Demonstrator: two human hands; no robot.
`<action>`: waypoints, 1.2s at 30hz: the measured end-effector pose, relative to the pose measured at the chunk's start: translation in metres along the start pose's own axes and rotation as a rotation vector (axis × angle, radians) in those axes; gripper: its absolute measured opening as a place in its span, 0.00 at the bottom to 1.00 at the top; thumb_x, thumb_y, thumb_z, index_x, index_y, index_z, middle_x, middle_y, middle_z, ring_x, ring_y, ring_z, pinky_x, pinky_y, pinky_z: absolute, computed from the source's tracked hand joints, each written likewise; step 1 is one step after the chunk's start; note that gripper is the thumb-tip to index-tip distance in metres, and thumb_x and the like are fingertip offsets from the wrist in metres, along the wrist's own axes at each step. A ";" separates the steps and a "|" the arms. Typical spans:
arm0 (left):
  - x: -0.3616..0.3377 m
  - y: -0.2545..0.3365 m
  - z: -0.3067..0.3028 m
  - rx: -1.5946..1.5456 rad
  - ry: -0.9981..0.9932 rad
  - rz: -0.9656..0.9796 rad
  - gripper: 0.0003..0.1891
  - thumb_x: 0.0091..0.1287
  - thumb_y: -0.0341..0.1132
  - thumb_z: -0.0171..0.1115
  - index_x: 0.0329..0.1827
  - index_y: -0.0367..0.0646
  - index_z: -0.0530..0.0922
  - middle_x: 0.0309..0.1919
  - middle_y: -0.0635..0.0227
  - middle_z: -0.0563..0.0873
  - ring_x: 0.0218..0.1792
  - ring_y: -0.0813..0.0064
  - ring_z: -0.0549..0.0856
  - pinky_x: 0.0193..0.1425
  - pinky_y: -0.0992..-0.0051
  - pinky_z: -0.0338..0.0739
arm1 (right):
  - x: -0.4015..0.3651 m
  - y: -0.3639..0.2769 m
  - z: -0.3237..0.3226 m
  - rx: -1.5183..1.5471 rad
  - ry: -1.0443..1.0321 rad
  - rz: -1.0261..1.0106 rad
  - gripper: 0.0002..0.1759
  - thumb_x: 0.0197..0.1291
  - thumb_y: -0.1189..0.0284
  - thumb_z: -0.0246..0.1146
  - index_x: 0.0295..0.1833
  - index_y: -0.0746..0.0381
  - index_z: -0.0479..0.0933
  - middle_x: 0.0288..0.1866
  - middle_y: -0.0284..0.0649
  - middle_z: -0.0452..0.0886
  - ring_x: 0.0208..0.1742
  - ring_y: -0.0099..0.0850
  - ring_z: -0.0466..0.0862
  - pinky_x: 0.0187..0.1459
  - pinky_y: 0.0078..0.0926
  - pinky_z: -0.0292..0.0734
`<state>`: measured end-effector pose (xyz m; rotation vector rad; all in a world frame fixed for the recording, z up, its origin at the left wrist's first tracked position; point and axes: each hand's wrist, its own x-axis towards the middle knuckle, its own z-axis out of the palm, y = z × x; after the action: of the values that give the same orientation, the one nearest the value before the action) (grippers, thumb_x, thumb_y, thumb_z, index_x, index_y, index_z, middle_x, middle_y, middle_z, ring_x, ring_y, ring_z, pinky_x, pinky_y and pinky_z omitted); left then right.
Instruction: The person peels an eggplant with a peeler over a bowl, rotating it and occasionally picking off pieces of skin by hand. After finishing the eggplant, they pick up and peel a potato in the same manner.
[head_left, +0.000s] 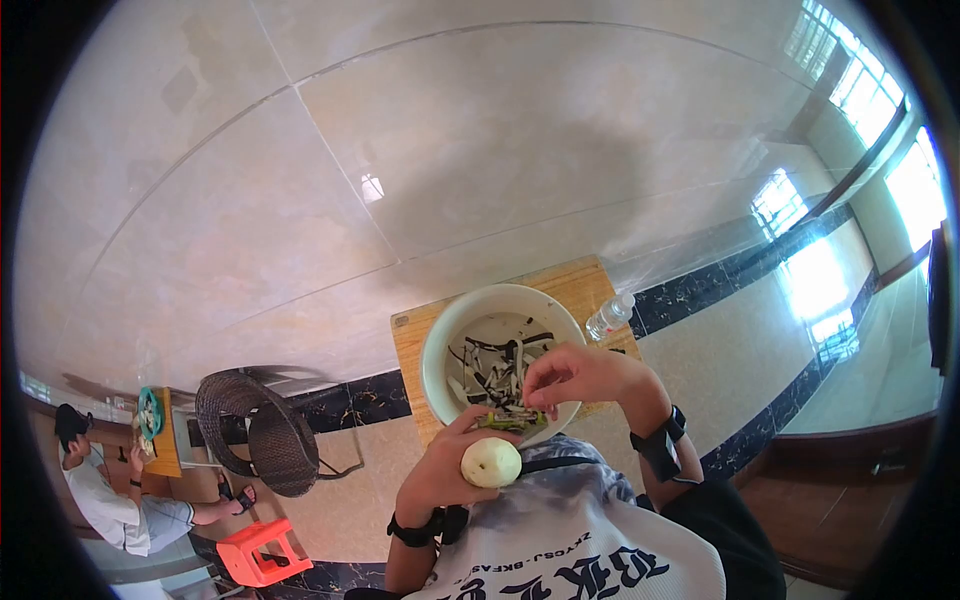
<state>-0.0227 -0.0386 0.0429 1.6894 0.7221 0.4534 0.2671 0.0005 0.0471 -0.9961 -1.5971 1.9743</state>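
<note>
My left hand (432,482) grips a pale, round peeled vegetable (490,462) just below the rim of a white bowl (436,345). My right hand (572,378) hovers over the bowl's near edge, fingers pinched on a small green tool (512,421) that lies between both hands. Inside the bowl are several dark and pale peel strips (497,368). The bowl stands on a small wooden table (572,280). Each wrist wears a black band.
A clear water bottle (610,315) lies on the table's right edge. A dark wicker chair (258,430) and an orange plastic stool (262,552) stand at the left. Another person (112,505) sits far left beside a second wooden table (163,445). Glossy floor tiles surround everything.
</note>
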 end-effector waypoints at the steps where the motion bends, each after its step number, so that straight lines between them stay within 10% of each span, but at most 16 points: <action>1: 0.000 0.001 0.000 0.017 -0.002 -0.013 0.37 0.36 0.33 0.81 0.59 0.55 0.89 0.64 0.51 0.81 0.70 0.47 0.79 0.75 0.58 0.73 | -0.001 -0.003 0.002 -0.081 0.035 -0.012 0.09 0.71 0.70 0.68 0.46 0.67 0.86 0.32 0.36 0.88 0.35 0.22 0.86 0.41 0.22 0.82; 14: 0.003 0.009 0.001 0.099 0.058 -0.050 0.32 0.37 0.34 0.81 0.54 0.55 0.90 0.56 0.57 0.84 0.61 0.52 0.83 0.68 0.62 0.76 | -0.010 -0.036 0.029 -0.761 0.238 -0.147 0.06 0.59 0.75 0.70 0.40 0.65 0.88 0.36 0.46 0.89 0.39 0.47 0.88 0.45 0.39 0.83; 20: 0.000 0.006 0.001 -0.014 0.050 -0.101 0.34 0.39 0.34 0.79 0.58 0.54 0.89 0.59 0.51 0.83 0.67 0.46 0.79 0.71 0.58 0.76 | -0.005 -0.038 0.034 -0.870 0.211 -0.158 0.05 0.60 0.74 0.67 0.37 0.65 0.83 0.32 0.46 0.85 0.41 0.49 0.86 0.47 0.44 0.81; 25: -0.003 -0.006 0.001 0.056 0.050 -0.031 0.47 0.43 0.31 0.85 0.70 0.36 0.68 0.53 0.73 0.93 0.54 0.74 0.86 0.68 0.70 0.74 | -0.002 -0.038 0.033 -0.804 0.215 -0.178 0.05 0.64 0.75 0.65 0.42 0.65 0.81 0.38 0.48 0.85 0.43 0.50 0.86 0.48 0.43 0.80; 36: -0.001 -0.001 -0.003 0.131 0.038 0.047 0.42 0.40 0.31 0.84 0.65 0.41 0.78 0.51 0.68 0.92 0.51 0.72 0.86 0.67 0.72 0.74 | 0.031 0.014 0.011 -0.814 0.596 -0.197 0.04 0.61 0.77 0.66 0.40 0.66 0.82 0.36 0.49 0.86 0.41 0.48 0.88 0.44 0.40 0.81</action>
<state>-0.0254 -0.0366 0.0424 1.8280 0.7553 0.4805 0.2403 0.0111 0.0267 -1.4524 -2.0217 0.7342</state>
